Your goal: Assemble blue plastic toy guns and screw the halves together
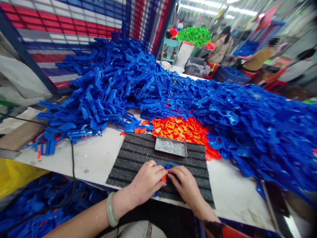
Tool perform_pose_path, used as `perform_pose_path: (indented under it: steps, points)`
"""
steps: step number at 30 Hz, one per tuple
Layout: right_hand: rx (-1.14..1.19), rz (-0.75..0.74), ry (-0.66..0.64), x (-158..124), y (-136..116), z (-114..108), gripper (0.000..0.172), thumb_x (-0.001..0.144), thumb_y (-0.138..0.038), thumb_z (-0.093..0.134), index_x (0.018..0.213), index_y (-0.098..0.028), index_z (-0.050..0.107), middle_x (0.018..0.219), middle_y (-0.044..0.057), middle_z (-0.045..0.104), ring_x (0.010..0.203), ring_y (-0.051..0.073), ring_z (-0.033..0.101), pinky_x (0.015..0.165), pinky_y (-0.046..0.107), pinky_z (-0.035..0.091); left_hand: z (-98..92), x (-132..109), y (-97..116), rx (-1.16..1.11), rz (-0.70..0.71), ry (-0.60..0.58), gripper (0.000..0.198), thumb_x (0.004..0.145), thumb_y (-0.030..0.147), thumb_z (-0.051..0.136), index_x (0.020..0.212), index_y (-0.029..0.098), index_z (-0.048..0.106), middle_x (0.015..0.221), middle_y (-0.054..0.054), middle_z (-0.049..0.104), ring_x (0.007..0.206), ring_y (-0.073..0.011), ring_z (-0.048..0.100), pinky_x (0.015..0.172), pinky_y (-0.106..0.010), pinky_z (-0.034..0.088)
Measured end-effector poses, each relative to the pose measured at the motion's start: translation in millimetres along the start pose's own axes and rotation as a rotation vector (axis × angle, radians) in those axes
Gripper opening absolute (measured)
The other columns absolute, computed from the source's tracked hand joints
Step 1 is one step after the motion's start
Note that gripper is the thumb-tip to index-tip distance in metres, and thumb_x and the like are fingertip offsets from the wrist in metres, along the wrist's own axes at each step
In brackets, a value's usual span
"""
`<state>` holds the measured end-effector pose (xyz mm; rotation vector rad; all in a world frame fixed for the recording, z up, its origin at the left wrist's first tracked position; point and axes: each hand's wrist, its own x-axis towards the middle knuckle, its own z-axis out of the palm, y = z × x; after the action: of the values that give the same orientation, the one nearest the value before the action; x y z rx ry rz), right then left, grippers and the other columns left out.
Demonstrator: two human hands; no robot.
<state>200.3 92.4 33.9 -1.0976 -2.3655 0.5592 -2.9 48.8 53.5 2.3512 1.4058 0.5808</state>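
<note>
My left hand (146, 182) and my right hand (185, 185) meet over a dark ribbed mat (128, 158) on the white table (94, 155). Both are closed on a blue plastic toy-gun part (166, 165), mostly hidden under the fingers. A small orange piece (164, 178) shows between the fingertips of both hands. My left wrist wears a pale green bangle (110, 209), and a ring sits on one left finger. Just beyond the hands lies a shallow metal tray (170, 146) of tiny silvery bits.
A huge heap of blue plastic parts (138, 82) covers the table's back and right side. Orange pieces (183, 129) are piled behind the tray. A black cable (72, 165) crosses the left edge. More blue parts lie in a bin lower left (37, 205). Other people sit far back right (260, 58).
</note>
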Motion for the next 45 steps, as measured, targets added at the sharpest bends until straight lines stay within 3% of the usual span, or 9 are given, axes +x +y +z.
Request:
perform_pose_path:
  steps: [10,21,29,45]
  points:
    - [0.035,-0.009,0.032,2.7,0.3,1.2,0.015,0.094,-0.024,0.054,0.095,-0.022,0.068,0.09,0.005,0.07,0.084,0.019,0.064,0.077,0.034,0.054,6.2,-2.0,-1.3,0.083,0.031,0.084,0.022,0.092,0.03,0.059,0.113,0.024,0.064,0.112,-0.004,0.065,0.096,-0.0223,0.054,0.082,-0.039,0.048]
    - [0.046,0.025,0.049,5.0,-1.0,3.4,0.011,0.092,-0.023,0.057,0.093,-0.022,0.068,0.088,0.005,0.07,0.083,0.019,0.064,0.076,0.035,0.055,6.5,-3.5,1.7,0.124,0.015,0.101,0.02,0.094,0.027,0.055,0.111,0.023,0.064,0.107,-0.005,0.064,0.093,-0.0224,0.052,0.081,-0.039,0.048]
    - [0.089,0.033,0.072,0.4,-0.7,4.6,0.008,0.09,-0.019,0.059,0.093,-0.021,0.067,0.089,0.004,0.069,0.083,0.019,0.063,0.077,0.034,0.054,12.5,-5.8,1.5,0.08,0.015,0.155,0.019,0.095,0.026,0.053,0.111,0.022,0.063,0.115,-0.004,0.064,0.097,-0.0221,0.053,0.083,-0.039,0.047]
    - [0.11,0.031,0.07,-0.1,2.8,8.0,0.006,0.089,-0.02,0.061,0.09,-0.021,0.067,0.089,0.005,0.066,0.084,0.019,0.061,0.077,0.035,0.053,13.4,-0.3,14.0,0.384,0.069,0.057,0.02,0.095,0.018,0.05,0.11,0.012,0.061,0.098,-0.009,0.061,0.089,-0.0237,0.054,0.079,-0.039,0.047]
